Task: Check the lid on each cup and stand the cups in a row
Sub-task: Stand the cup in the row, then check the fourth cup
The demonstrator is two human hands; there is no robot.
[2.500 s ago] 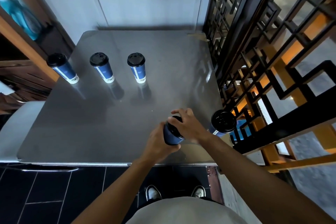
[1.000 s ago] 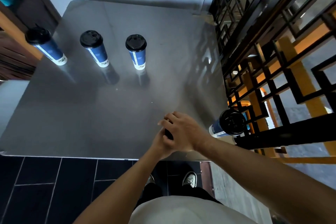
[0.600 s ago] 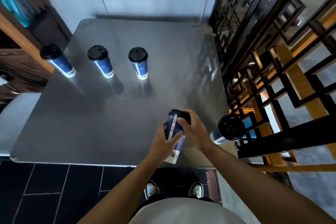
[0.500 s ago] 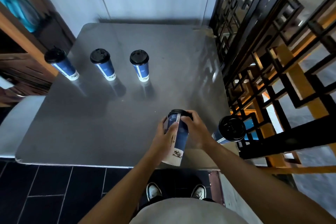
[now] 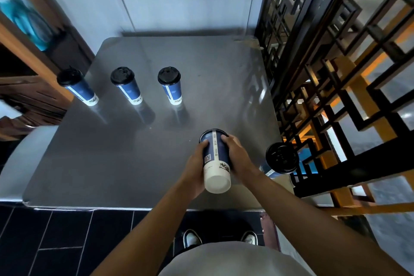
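Head view, looking down on a steel bench (image 5: 107,163). Both hands grasp one blue paper cup, the held cup (image 5: 215,159), above the near right part of the bench: the left hand (image 5: 197,170) wraps its left side, the right hand (image 5: 237,159) its right side, fingers curled round the wall. The cup is tipped so its white base faces the camera and its lidded end points away and down — a pose that, judged against the task, suits testing whether the lid stays seated when the cup is upended. Two hands on the wall give control of the tilt and leave the rim free.

Three cups stand upright in a line across the far left of the bench: the left cup (image 5: 77,86), the middle cup (image 5: 126,85) and the right cup (image 5: 171,85), each with a black lid and well apart from its neighbour. They appear to be the row in progress; space lies open to the right of the third. A fifth cup, the waiting cup (image 5: 281,160), stands at the near right edge, just beside the black lattice screen (image 5: 336,63), probably not yet checked.

Hidden or unclear — the held cup's lid shows only as a thin dark edge at its far end, so its fit cannot be judged. The waiting cup's body is mostly masked by its own lid and the right forearm. The left margin is blurred; the turquoise object (image 5: 26,22) there cannot be identified.
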